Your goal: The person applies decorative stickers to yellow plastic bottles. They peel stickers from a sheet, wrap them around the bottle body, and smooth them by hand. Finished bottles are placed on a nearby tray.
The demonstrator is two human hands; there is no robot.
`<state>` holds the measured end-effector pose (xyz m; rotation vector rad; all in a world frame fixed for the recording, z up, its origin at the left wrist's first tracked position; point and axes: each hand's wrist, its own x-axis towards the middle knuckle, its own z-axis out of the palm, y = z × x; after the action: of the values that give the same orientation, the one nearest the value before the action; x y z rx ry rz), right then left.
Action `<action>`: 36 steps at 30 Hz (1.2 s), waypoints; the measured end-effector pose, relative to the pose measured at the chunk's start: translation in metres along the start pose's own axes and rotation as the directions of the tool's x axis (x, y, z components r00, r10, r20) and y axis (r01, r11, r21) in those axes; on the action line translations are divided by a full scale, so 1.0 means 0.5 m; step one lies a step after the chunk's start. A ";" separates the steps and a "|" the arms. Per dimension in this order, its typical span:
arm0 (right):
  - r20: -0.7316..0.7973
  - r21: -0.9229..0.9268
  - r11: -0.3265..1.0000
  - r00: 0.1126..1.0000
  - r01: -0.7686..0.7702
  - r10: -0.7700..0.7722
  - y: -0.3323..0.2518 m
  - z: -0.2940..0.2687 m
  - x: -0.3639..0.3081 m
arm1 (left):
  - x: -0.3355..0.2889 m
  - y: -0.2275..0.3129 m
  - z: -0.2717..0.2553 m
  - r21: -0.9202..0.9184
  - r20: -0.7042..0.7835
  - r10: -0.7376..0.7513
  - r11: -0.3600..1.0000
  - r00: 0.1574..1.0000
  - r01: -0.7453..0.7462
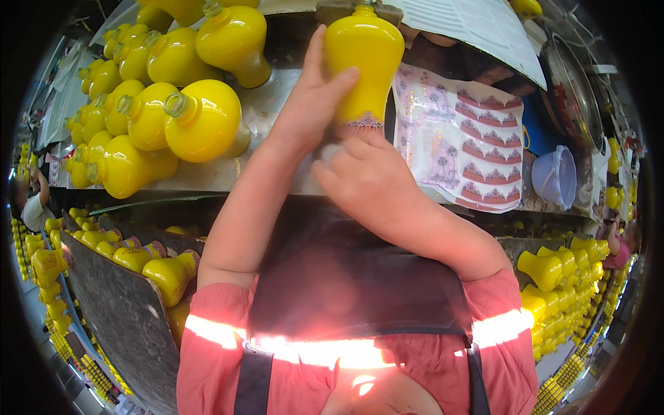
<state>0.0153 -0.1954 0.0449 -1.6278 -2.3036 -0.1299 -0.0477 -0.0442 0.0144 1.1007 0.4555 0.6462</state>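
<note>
A glossy yellow bottle (363, 59) lies in front of me, its neck pointing away and its base toward me. My left hand (315, 100) grips its left side, with the thumb across the body. Around the narrow base runs a patterned decal band (364, 123). My right hand (366, 169) is at that band with its fingers curled in. A small whitish patch shows by those fingers, too blurred to name. The bottle's neck rests at a dark block (389, 14). Just right of the bottle lies a decal sheet (443, 111) with pink and purple prints.
Several yellow bottles (203, 121) lie stacked on the bench's left side. A pale purple bucket (553, 178) and a metal basin (574, 86) stand at right. A large printed sheet (470, 31) covers the back. Dark-walled crates (114, 304) of yellow bottles flank me. People work at both far sides.
</note>
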 end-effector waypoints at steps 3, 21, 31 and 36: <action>-0.241 0.120 0.990 0.965 -0.079 0.106 0.025 -0.007 -0.015 | 0.000 0.002 -0.001 -0.006 0.008 -0.016 1.000 1.000 0.016; -0.355 0.568 0.662 0.580 -0.489 0.733 0.145 0.051 -0.084 | -0.002 -0.045 0.002 0.722 -0.073 0.211 0.686 0.975 -0.095; -0.360 0.606 0.645 0.562 -0.466 0.744 0.139 0.061 -0.071 | -0.070 -0.046 -0.004 0.722 0.047 0.090 0.685 0.995 -0.096; -0.368 0.574 0.747 0.709 -0.336 0.602 0.134 0.043 -0.056 | -0.073 -0.047 -0.023 0.697 0.106 0.026 0.711 0.994 -0.093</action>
<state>0.0818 -0.1918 0.0090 -1.6096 -1.2903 0.0884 -0.0760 -0.0682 -0.0108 1.8774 0.6146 0.4756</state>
